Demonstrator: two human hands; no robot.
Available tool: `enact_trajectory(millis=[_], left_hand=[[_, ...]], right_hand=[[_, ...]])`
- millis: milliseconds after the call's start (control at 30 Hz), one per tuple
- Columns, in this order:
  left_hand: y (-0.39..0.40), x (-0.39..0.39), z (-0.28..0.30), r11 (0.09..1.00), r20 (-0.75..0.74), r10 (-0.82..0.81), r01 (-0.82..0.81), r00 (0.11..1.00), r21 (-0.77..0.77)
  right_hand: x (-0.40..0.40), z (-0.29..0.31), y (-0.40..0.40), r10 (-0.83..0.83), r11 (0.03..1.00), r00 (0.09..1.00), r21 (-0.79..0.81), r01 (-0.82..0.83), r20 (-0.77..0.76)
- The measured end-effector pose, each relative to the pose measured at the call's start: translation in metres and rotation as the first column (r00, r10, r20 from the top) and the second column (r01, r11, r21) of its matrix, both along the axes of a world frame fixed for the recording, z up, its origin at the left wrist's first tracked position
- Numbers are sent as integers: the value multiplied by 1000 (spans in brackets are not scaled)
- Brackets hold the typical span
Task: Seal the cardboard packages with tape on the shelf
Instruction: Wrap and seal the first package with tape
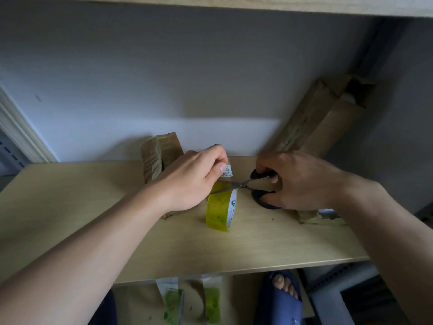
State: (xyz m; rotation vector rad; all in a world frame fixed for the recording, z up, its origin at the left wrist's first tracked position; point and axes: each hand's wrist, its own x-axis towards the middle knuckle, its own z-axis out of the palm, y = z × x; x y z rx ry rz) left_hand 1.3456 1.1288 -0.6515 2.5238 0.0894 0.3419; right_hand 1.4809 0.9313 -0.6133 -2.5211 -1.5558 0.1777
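Observation:
A yellow tape roll [220, 212] stands on edge in the middle of the wooden shelf [93, 207]. My left hand [196, 177] pinches the pulled-up tape end with its white label [226, 171] just above the roll. My right hand [297, 179] grips black-handled scissors [255, 184], whose blades point left and straddle the tape strip between roll and label. A small taped cardboard package [157, 156] stands behind my left hand. A long cardboard package [323, 118] leans against the back wall at the right, its top end open.
Two cut strips of yellow tape [212, 301] hang from the shelf's front edge. A foot in a blue slipper [281, 294] shows below the shelf. Another shelf board [210, 3] runs overhead. Scraps lie on the shelf at the right [328, 216].

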Motion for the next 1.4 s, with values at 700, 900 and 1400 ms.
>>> enact_trajectory(millis=[700, 900, 1400], left_hand=[[-1, -6, 6, 997, -34, -21, 23, 999, 72], [-3, -6, 7, 996, -40, -26, 29, 999, 87], [-7, -7, 11, 996, 17, 83, -83, 996, -10]], right_hand=[[0, -2, -2, -6, 999, 982, 39, 14, -188], [0, 4, 0, -18, 1000, 985, -25, 14, -169], [0, -2, 1, -38, 997, 988, -66, 28, -152]])
